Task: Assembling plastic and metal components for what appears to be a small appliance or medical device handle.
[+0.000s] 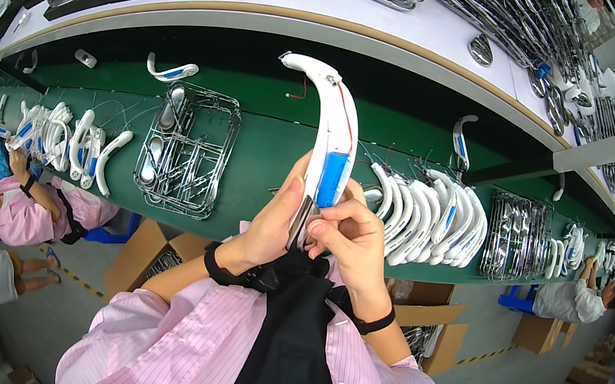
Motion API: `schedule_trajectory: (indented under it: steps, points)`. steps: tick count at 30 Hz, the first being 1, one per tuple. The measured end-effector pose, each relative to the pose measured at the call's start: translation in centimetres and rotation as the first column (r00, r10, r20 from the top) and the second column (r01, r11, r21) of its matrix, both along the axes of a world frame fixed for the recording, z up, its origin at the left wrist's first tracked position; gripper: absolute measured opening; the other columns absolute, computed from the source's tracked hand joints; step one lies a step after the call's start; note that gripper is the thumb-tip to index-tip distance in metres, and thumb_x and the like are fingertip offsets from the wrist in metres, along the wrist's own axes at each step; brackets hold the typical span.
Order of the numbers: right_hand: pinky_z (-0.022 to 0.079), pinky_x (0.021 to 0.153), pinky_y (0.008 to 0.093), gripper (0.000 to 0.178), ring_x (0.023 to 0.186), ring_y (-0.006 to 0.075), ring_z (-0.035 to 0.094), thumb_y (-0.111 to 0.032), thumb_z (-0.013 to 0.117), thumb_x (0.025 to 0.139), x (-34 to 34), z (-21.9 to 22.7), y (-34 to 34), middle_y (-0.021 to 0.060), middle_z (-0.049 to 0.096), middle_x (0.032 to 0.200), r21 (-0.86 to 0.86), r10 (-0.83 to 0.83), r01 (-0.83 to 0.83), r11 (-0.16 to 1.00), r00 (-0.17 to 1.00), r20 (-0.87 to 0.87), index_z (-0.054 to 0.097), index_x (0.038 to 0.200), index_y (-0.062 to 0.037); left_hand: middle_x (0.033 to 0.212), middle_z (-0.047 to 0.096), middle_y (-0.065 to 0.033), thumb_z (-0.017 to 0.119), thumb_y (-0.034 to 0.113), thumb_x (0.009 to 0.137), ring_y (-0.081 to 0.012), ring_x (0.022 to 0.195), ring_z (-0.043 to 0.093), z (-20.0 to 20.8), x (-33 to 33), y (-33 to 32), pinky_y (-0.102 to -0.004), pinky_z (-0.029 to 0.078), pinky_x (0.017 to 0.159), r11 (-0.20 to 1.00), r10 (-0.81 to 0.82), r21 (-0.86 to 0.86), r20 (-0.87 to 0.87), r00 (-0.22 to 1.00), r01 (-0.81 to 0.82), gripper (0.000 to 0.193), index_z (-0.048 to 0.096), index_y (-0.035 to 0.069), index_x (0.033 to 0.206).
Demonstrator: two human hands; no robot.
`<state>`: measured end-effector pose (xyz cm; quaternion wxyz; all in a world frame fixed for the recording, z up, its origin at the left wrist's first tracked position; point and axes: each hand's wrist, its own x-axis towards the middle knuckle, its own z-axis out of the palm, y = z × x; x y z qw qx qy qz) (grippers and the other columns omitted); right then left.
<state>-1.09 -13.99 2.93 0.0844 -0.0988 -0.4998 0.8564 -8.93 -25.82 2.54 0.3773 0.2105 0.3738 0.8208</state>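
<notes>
Upright in front of me is a curved white plastic housing (325, 114), its thin tip at the top. A blue-wrapped block, like a battery, (332, 180) sits in its lower half, and a red wire (346, 109) runs along it from above. My left hand (271, 214) is closed round the housing's lower left side. My right hand (355, 241) pinches at its lower right, below the blue block. A shiny chrome piece (300, 219) shows between my hands at the bottom end; how it joins the housing is hidden by my fingers.
On the green bench (253, 224), a row of similar white housings (425, 220) lies right. Chrome parts fill wire racks (186, 151) at left and right. A shelf (338, 6) crosses above. Open cardboard boxes (150, 255) stand below. A person in pink (32, 211) sits left, another (578, 298) right.
</notes>
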Motion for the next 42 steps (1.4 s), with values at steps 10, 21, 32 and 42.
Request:
schedule_trajectory:
  steps: [10,21,32,42]
  points:
    - [0.057,0.055,0.0239,0.01,0.081,0.0167,0.066,0.003,0.072,0.081,-0.4,-0.9,0.3,0.0122,0.047,0.127,-0.031,0.044,-0.042,0.999,0.996,0.076,0.062,0.081,0.0029,0.118,0.052,-0.0092,0.025,0.049,0.102,-0.0112,0.08,0.057,-1.2,-0.9,-0.3,-0.024,0.051,0.055,0.985,-0.091,-0.15,-0.07,0.993,0.08,0.067,0.006,0.008,0.152]
    - [0.052,0.057,0.0231,0.039,0.084,0.012,0.063,-0.014,0.063,0.092,-1.8,-2.1,0.0,0.014,0.053,0.114,0.299,-0.296,0.257,0.919,0.951,0.094,0.038,0.119,-0.002,0.109,0.057,-0.0069,0.021,0.043,0.104,-0.014,0.089,0.06,-2.5,-1.4,2.2,-0.0286,0.051,0.07,0.989,0.098,-0.138,0.415,0.905,-0.045,0.044,0.036,0.018,0.137]
    - [0.053,0.06,0.0286,0.043,0.07,0.0169,0.062,-0.037,0.044,0.101,-0.2,-2.5,0.9,0.0117,0.059,0.091,-0.31,0.252,-0.194,0.931,0.955,0.159,0.045,0.121,0.0013,0.111,0.054,-0.0131,0.022,0.04,0.104,-0.018,0.094,0.059,-1.3,-1.3,1.9,-0.0307,0.052,0.082,0.974,0.092,-0.206,-0.011,0.996,-0.092,0.056,0.008,0.012,0.15]
    - [0.049,0.049,0.0258,0.036,0.066,0.0199,0.064,-0.027,0.049,0.099,0.1,-1.1,1.9,0.0165,0.062,0.095,-0.416,0.371,-0.358,0.836,0.927,-0.051,0.049,0.119,0.0038,0.137,0.047,-0.0251,0.045,0.027,0.1,-0.0312,0.125,0.051,-0.1,-2.6,0.6,-0.0398,0.044,0.101,0.984,-0.166,0.085,0.136,0.977,0.155,0.067,0.007,0.007,0.152]
